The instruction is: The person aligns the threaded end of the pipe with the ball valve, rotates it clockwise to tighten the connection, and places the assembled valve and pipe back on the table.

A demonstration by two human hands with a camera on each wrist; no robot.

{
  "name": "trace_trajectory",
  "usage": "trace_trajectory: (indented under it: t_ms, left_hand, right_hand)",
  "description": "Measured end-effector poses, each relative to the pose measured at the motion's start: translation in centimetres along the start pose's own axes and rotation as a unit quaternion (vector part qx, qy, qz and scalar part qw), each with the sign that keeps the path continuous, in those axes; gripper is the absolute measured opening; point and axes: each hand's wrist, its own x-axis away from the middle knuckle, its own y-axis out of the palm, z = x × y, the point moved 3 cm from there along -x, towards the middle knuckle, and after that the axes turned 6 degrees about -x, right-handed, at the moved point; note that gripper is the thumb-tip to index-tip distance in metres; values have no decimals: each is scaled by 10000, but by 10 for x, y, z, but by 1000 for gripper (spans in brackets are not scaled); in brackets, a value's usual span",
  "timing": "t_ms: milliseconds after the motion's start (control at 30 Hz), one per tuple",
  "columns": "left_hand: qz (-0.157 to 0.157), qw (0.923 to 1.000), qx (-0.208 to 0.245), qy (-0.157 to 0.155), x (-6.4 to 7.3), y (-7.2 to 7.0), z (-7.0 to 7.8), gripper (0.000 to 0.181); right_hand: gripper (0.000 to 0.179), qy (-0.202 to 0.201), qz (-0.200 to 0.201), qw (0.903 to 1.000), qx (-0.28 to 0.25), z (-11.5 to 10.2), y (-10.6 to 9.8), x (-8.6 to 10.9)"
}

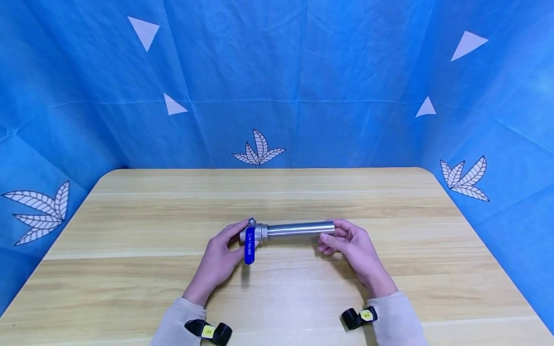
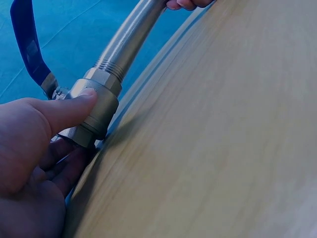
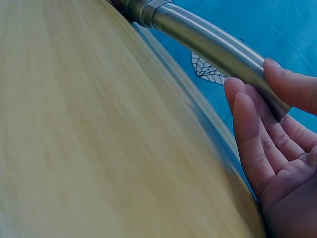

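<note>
A metal ball valve (image 2: 101, 106) with a blue lever handle (image 1: 249, 246) is gripped by my left hand (image 1: 220, 254), the thumb lying along its body. The lever points toward me in the head view. Out of the valve's right side runs a straight steel pipe (image 1: 298, 229), a few threads showing where it enters the hex end. At the pipe's far end my right hand (image 1: 352, 245) pinches it between thumb and fingers, as the right wrist view shows. Valve and pipe are held roughly level above the wooden table, and a shadow falls below the lever.
The light wooden table (image 1: 130, 230) spreads out around both hands. Blue cloth (image 1: 303, 72) with white triangles and leaf drawings hangs behind it and along both sides. Each sleeve carries a black wrist camera, a left one (image 1: 222, 333) and a right one (image 1: 349, 318).
</note>
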Motion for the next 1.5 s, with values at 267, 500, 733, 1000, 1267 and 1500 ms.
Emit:
trace_trajectory:
  t_ms: [267, 500, 733, 1000, 1267, 1500]
  left_hand:
    - [-96, 9998, 21, -194, -1, 0, -1, 61]
    - [-154, 9996, 31, -253, -2, 0, -1, 62]
    - [-193, 9995, 25, -249, -1, 1, 0, 61]
    - [-192, 9995, -32, -242, -1, 0, -1, 62]
    - [-158, 9997, -33, -204, -1, 0, -1, 61]
    - [-159, 9997, 7, -210, -1, 0, -2, 61]
  right_hand:
    - [38, 135, 54, 9999, 78, 0, 0, -1]
    - [29, 207, 143, 9996, 142, 0, 2, -1]
    - [32, 251, 287, 9991, 203, 0, 3, -2]
    - [48, 142, 206, 9996, 141, 0, 3, -2]
    - [43, 221, 159, 9996, 52, 2, 2, -3]
    - [34, 220, 152, 9995, 177, 5, 2, -4]
